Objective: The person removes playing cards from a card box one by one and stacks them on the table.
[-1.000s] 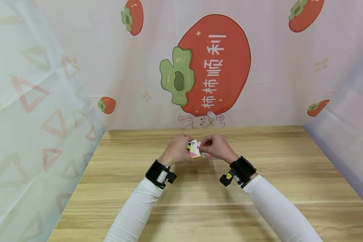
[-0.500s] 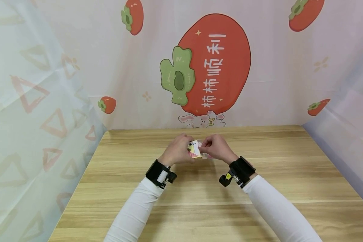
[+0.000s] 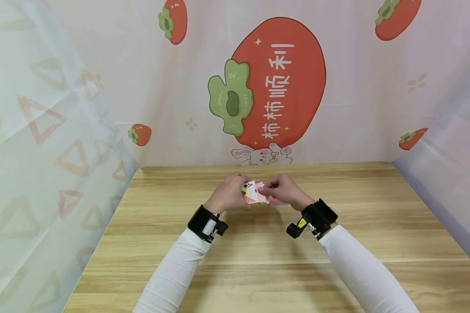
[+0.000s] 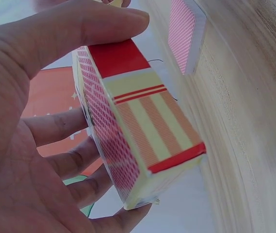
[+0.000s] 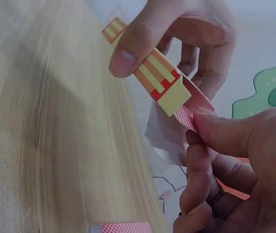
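My left hand [image 3: 229, 191] grips a playing-card box [image 3: 250, 192] above the table, thumb along its striped narrow side and fingers behind it. An ace is printed on the face toward the head camera, and red lattice covers another face in the left wrist view. My right hand [image 3: 283, 190] pinches the pink-patterned flap [image 5: 184, 116] at the box's right end between thumb and forefinger. A whitish flap [image 5: 169, 138] hangs beside it. Behind the right hand, a deck of cards [image 4: 184, 39] with pink lattice backs lies on the table, partly hidden in the head view.
The wooden table [image 3: 243, 269] ends against a hanging cloth [image 3: 348, 100] printed with persimmons. Pale cloths with triangle prints flank it on the left and right. Each wrist wears a black strap [image 3: 319, 217] with a camera.
The right hand has shifted slightly right. A pink-patterned flap now shows between the box and its fingertips, and more of the deck is visible. The left hand has barely moved.
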The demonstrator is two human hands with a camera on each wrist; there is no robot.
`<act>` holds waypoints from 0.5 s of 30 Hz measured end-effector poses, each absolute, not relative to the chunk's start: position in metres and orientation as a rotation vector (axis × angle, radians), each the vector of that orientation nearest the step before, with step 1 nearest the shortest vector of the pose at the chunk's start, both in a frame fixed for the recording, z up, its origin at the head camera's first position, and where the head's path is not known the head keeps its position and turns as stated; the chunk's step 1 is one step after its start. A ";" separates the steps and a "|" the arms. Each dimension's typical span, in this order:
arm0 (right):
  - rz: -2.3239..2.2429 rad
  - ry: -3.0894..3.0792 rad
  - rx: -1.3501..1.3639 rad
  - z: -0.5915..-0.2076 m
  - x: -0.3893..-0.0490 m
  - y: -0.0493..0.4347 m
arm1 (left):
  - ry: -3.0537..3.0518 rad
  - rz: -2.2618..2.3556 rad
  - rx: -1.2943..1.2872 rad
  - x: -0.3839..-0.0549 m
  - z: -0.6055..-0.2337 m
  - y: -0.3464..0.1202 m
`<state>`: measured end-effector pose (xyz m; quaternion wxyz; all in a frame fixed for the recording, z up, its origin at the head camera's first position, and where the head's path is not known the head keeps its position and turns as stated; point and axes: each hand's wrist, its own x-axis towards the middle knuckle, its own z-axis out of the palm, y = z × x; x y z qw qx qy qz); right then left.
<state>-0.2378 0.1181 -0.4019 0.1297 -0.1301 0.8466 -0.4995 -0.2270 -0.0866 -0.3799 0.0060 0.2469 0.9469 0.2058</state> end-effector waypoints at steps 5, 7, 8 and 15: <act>-1.496 2.376 -0.359 -0.402 -0.240 0.123 | 2.965 0.635 0.767 -0.227 -0.380 -0.087; -1.508 2.357 -0.343 -0.401 -0.240 0.124 | 2.962 0.633 0.763 -0.227 -0.380 -0.088; -1.512 2.353 -0.337 -0.401 -0.240 0.125 | 2.962 0.635 0.765 -0.227 -0.380 -0.088; -1.533 2.342 -0.317 -0.401 -0.239 0.129 | 2.978 0.628 0.749 -0.227 -0.381 -0.088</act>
